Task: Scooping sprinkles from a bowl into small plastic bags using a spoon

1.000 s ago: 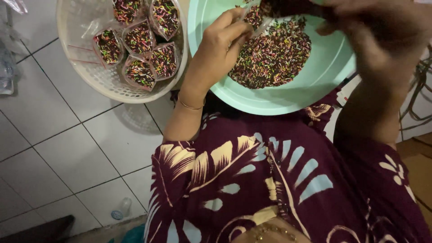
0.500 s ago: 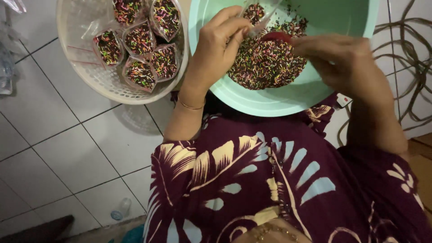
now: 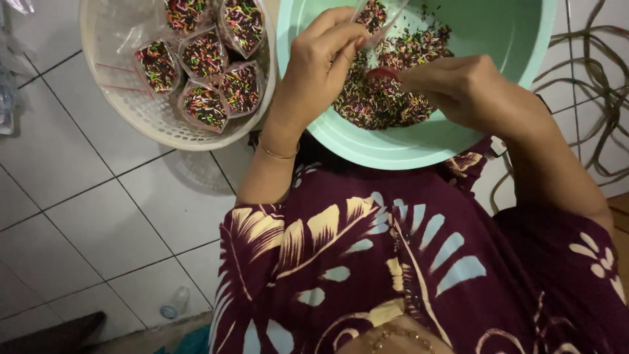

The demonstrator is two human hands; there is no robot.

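Observation:
A mint-green plastic basin (image 3: 393, 147) holds a heap of coloured sprinkles (image 3: 386, 98). Over it my left hand (image 3: 321, 69) pinches the rim of a small clear plastic bag (image 3: 380, 16) that has sprinkles inside. My right hand (image 3: 462, 88) grips a small red scoop (image 3: 382, 73) whose bowl lies just above the sprinkles, right beside the left thumb. Both hands are close together above the basin's near half.
A white plastic basket (image 3: 131, 111) at the upper left carries several filled, sealed sprinkle bags (image 3: 206, 72). White tiled floor (image 3: 85, 216) lies below. Coiled cables (image 3: 590, 98) run along the right. A small bottle (image 3: 171, 303) lies near the bottom.
My right hand has come down from above the basin's right side to the sprinkles next to my left hand. The left hand with the bag has hardly moved.

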